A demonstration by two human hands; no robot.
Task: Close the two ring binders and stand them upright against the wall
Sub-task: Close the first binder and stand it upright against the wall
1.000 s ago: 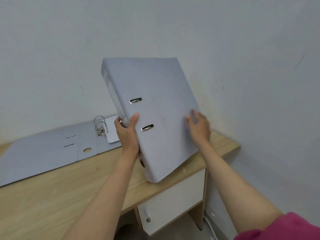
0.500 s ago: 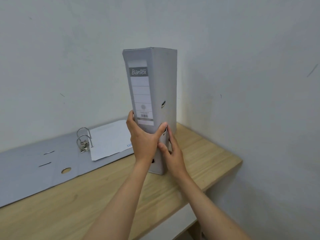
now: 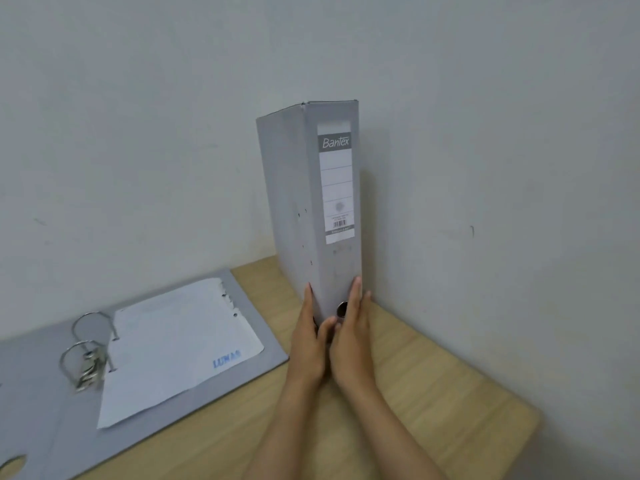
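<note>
A closed grey ring binder (image 3: 311, 209) with a white Bantex spine label stands upright on the wooden desk (image 3: 433, 393) in the corner, its far edge at the wall (image 3: 138, 133). My left hand (image 3: 310, 341) and my right hand (image 3: 349, 337) clasp the foot of its spine from either side, fingers pointing up. A second grey binder (image 3: 221, 386) lies open flat on the desk to the left, with metal rings (image 3: 86, 355) and a white sheet (image 3: 173, 348) on it.
The desk's right edge (image 3: 533, 431) drops off close to the side wall (image 3: 519, 202). Bare wood shows in front of the standing binder and between it and the open one.
The closed binder went from tilted in the air to upright on the desk, then back and right into the corner. Both hands slid down to the base of its spine.
</note>
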